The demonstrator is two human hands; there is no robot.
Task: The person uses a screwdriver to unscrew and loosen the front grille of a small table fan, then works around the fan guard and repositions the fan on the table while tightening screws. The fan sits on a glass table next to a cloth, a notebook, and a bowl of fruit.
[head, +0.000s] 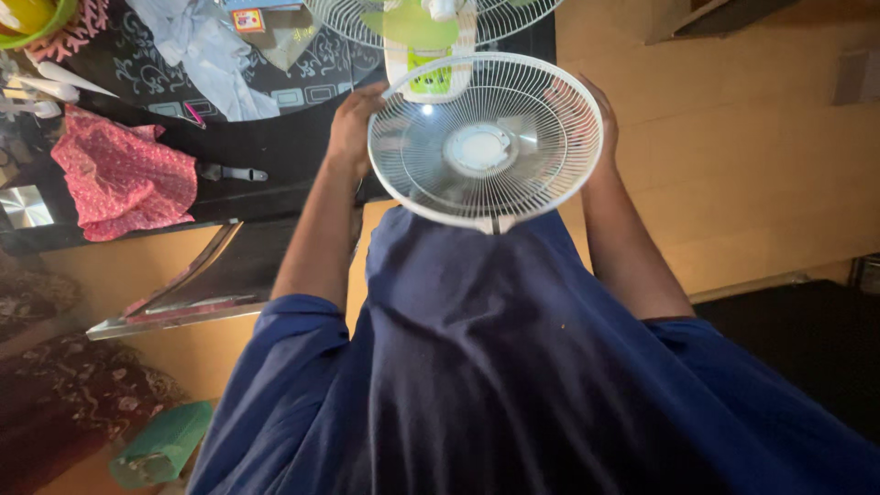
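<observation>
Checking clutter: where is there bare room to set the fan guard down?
Bare: the tan wooden surface beside the right hand; a dark tabletop strip between the red cloth and the left hand, bar one small metal tool. Crowded: the table's far part, under white cloth, a box and the fan. Both hands hold the fan guard.

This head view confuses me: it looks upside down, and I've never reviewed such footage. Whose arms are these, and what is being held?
The camera sits on a person's head and looks down over their dark blue shirt, so the room appears flipped. Both bare arms are their own. The left hand and right hand grip opposite rims of a round white wire fan guard. Just beyond is the fan with a second grille and a green blade. On the dark table lie a pink spotted cloth and a pale cloth.
</observation>
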